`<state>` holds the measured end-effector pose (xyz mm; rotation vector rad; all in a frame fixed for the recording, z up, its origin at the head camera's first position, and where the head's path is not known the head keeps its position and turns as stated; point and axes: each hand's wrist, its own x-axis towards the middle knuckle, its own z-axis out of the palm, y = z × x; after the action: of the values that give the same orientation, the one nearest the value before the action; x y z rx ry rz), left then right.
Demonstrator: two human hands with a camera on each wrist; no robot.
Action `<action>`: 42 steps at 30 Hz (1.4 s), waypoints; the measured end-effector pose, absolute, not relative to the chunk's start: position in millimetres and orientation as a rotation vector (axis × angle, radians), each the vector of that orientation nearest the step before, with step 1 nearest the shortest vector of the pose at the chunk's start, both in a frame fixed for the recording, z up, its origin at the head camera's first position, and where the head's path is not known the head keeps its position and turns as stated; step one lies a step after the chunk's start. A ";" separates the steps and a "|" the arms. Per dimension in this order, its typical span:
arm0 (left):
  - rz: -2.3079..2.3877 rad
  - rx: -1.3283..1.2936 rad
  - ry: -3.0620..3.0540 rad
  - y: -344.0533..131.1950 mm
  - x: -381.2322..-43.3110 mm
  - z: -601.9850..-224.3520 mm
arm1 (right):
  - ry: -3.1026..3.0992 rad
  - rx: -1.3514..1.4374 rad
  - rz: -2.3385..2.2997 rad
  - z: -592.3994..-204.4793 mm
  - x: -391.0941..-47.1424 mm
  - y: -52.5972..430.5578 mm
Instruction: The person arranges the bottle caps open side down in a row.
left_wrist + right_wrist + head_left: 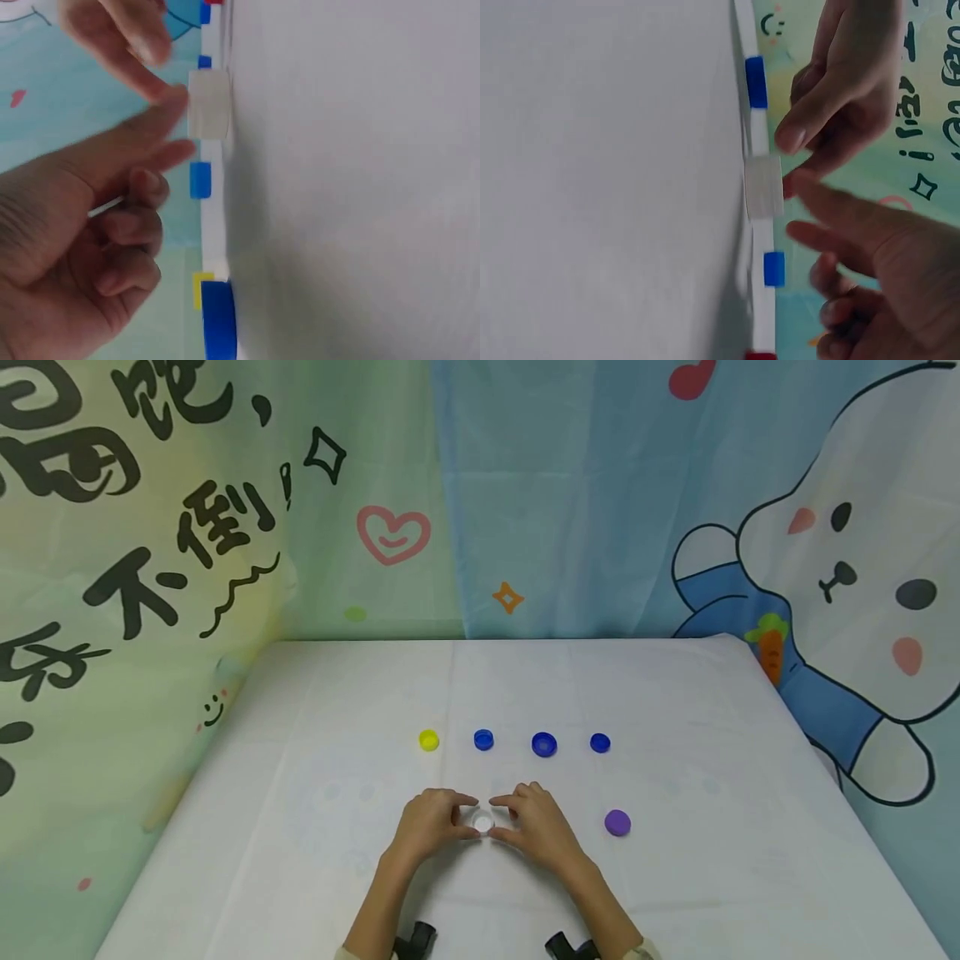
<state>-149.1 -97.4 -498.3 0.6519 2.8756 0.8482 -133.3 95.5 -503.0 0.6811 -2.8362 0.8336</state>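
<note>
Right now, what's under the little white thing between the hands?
White cloth shows around the white thing; whatever is directly beneath it is covered, so I can't tell.

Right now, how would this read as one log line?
left hand: left of white piece | right hand: right of white piece | behind: yellow piece, three blue pieces | right: purple piece

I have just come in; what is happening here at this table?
A person's left hand and right hand are on either side of a small white piece on the white table. Whether either hand touches it is hard to tell. Beyond it, a yellow piece and three blue pieces lie in a row, and a purple piece is to the right.
</note>
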 end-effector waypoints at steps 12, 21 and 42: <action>0.863 0.638 2.873 -92.2 -147.5 -502.1 | -2.880 0.680 0.855 -509.9 -135.0 90.8; 1.033 0.709 2.961 -91.4 -142.4 -482.9 | -2.681 0.698 1.085 -495.6 -132.3 104.1; 1.708 0.672 2.668 -82.9 -129.4 -447.1 | -2.323 0.792 1.203 -453.8 -121.3 125.4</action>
<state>-129.4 -82.9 -447.1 0.6716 2.6679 1.7083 -121.3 125.4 -453.8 0.7925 -2.3226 1.2028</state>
